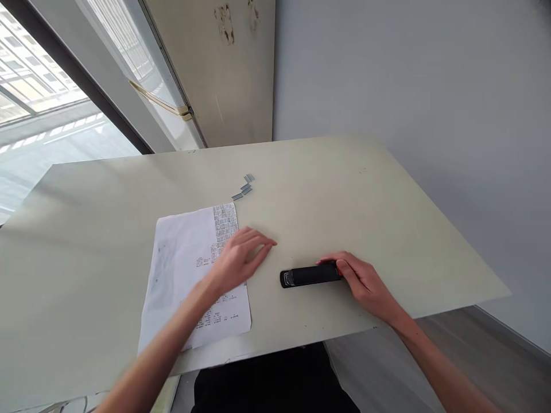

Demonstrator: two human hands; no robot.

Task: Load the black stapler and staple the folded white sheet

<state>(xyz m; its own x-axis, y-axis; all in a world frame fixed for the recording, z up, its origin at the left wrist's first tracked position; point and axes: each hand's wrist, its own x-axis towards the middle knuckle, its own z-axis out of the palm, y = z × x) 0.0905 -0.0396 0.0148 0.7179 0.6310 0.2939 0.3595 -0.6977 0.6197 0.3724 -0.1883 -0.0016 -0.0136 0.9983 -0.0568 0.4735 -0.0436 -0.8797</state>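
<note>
A black stapler [314, 275] with a bit of red at its right end lies on the table. My right hand [359, 281] grips that end, thumb on the near side and fingers behind. My left hand [241, 255] is over the right edge of the printed paper [181, 241], thumb and fingertips pinched together to the left of the stapler. Whatever is in the pinch, if anything, is too small to see. Several short grey strips of staples [245, 188] lie beyond the paper's top right corner.
The pale table [327, 201] has its near edge by my lap. A grey wall [408, 86] runs along its right side. At the back stand a beige fridge-like cabinet [241, 86] and, to the left, a window [34, 69].
</note>
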